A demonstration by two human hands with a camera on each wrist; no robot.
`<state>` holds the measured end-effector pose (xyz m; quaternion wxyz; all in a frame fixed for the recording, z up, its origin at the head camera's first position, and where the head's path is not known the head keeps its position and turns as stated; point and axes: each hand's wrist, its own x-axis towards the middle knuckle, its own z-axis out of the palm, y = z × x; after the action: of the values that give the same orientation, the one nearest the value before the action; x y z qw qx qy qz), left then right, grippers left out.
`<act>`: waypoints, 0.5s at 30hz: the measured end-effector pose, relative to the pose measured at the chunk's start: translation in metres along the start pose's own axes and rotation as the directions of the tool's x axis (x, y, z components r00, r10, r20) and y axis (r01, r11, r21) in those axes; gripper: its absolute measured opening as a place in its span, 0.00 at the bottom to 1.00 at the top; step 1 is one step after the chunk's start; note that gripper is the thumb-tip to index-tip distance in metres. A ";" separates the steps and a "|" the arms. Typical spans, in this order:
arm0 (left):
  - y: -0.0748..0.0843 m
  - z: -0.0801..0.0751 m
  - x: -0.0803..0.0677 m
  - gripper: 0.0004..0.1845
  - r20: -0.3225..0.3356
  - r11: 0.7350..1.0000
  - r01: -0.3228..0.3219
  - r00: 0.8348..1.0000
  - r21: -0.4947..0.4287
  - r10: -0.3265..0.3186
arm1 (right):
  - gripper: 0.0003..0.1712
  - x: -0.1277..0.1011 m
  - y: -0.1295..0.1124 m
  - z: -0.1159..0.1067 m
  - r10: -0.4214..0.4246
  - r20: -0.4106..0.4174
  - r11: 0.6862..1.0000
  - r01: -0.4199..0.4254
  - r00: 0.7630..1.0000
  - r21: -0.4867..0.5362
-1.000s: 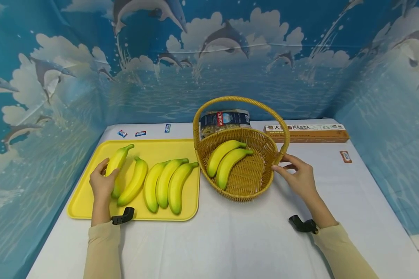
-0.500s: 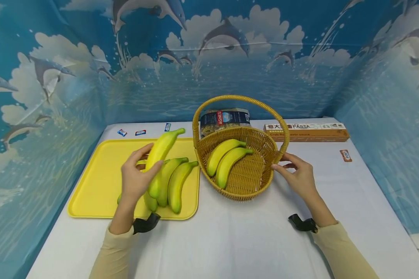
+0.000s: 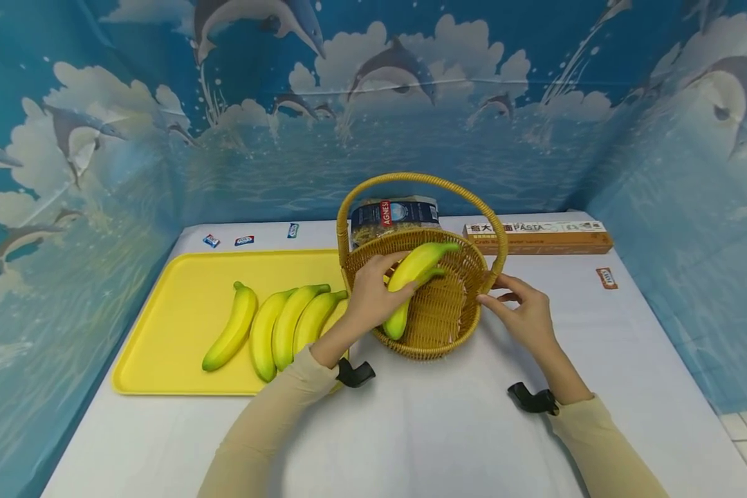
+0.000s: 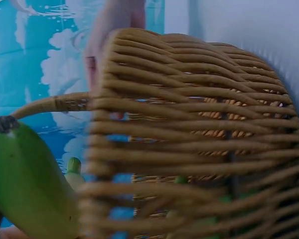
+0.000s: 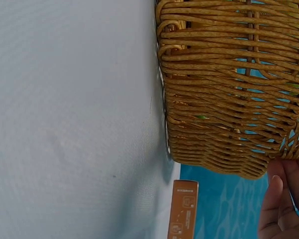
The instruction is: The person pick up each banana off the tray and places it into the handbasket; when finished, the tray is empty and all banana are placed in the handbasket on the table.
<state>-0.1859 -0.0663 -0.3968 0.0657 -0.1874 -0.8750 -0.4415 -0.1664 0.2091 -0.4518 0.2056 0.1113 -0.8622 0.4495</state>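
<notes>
My left hand [image 3: 373, 294] grips a yellow banana [image 3: 418, 266] inside the rim of the wicker basket [image 3: 438, 321]. Beneath it the stem of another banana [image 3: 432, 274] shows; my hand covers much of the basket's left side. In the left wrist view, the green end of a banana [image 4: 30, 184] appears close up beside the basket's woven wall [image 4: 189, 139]. My right hand [image 3: 523, 311] pinches the basket's right rim near the handle's base, its fingertips against the weave in the right wrist view. Several bananas [image 3: 232, 328] lie on the yellow tray [image 3: 162, 332], some partly behind my left arm.
Behind the basket lies a bag of pasta [image 3: 395, 216]. A long pasta box [image 3: 541, 242] is at the back right, with a small brown packet [image 3: 606, 278] in front of it. Small wrapped packets [image 3: 244, 241] lie behind the tray. The basket's tall handle [image 3: 420, 178] arches over its opening.
My left hand has lifted a banana from the tray's left side and carried it right, into the basket. My right hand has stayed on the basket's rim.
</notes>
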 end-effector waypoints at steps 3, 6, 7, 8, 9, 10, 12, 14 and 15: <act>-0.005 0.015 0.008 0.28 0.023 0.999 0.030 0.999 0.040 -0.031 | 0.26 0.000 0.000 0.001 -0.006 0.002 1.000 0.006 1.000 0.001; -0.008 0.028 0.014 0.29 0.035 0.997 0.057 0.998 0.061 -0.059 | 0.26 0.000 -0.001 0.001 -0.006 0.002 1.000 0.006 1.000 0.001; -0.009 0.032 0.015 0.29 0.039 0.996 0.062 0.997 0.065 -0.065 | 0.25 0.001 -0.001 0.001 -0.006 0.001 1.000 0.006 1.000 0.000; -0.009 0.036 0.016 0.29 0.045 0.995 0.068 0.996 0.069 -0.071 | 0.25 0.001 -0.001 0.001 -0.007 -0.001 1.000 0.007 1.000 -0.002; -0.010 0.039 0.017 0.29 0.053 0.995 0.073 0.996 0.068 -0.077 | 0.25 0.001 -0.001 0.001 -0.008 -0.002 1.000 0.008 1.000 -0.004; -0.010 0.043 0.018 0.29 0.064 0.995 0.079 0.994 0.068 -0.083 | 0.25 0.001 -0.001 0.001 -0.010 -0.004 1.000 0.010 1.000 -0.002; -0.011 0.048 0.019 0.29 0.088 0.992 0.098 0.991 0.082 -0.105 | 0.25 0.001 -0.001 0.000 -0.013 -0.004 1.000 0.013 1.000 -0.001; -0.011 0.053 0.018 0.29 0.107 0.986 0.117 0.986 0.119 -0.130 | 0.26 0.001 -0.002 0.000 -0.018 -0.003 1.000 0.018 1.000 -0.002; -0.011 0.054 0.018 0.28 0.114 0.983 0.126 0.983 0.136 -0.141 | 0.26 0.001 -0.002 0.000 -0.018 -0.003 1.000 0.018 1.000 -0.002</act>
<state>-0.2039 -0.0243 -0.4325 -0.0065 -0.1505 -0.9146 -0.3753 -0.1668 0.2086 -0.4498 0.2110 0.1183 -0.8613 0.4467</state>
